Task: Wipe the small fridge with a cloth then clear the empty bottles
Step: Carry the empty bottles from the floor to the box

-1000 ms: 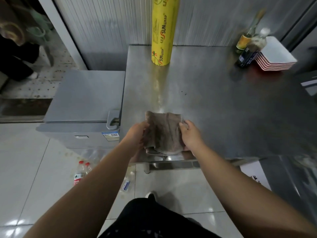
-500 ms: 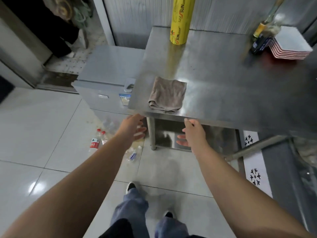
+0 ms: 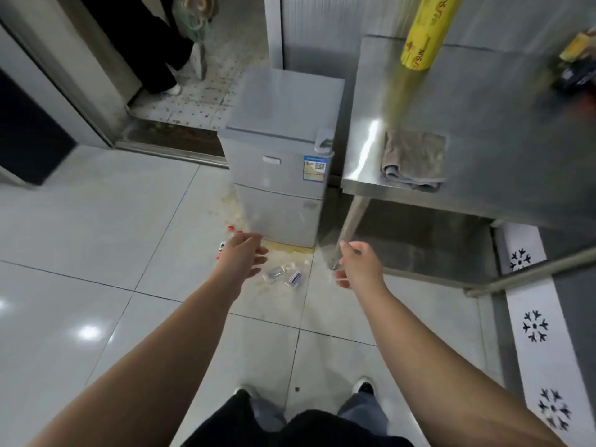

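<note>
The small grey fridge [image 3: 283, 150] stands on the floor left of the steel table [image 3: 503, 130]. A folded brown-grey cloth [image 3: 414, 159] lies on the table's front left corner. Clear empty bottles [image 3: 282, 274] lie on the tiles in front of the fridge. Red-capped bottles [image 3: 230, 230] are partly hidden behind my left hand [image 3: 242, 256]. My left hand is empty, its fingers loosely extended above the bottles. My right hand [image 3: 358, 264] hangs empty with relaxed fingers in front of the table leg [image 3: 350, 221].
A yellow cling-wrap roll [image 3: 422, 33] stands at the back of the table, with blurred bottles [image 3: 577, 62] at the far right. A doorway [image 3: 180, 75] with a person's dark trousers is behind the fridge. My feet [image 3: 362, 387] stand on pale floor tiles.
Both hands let go of the cloth, which stays on the table. I stepped back and my hands dropped toward the floor in front of the fridge.
</note>
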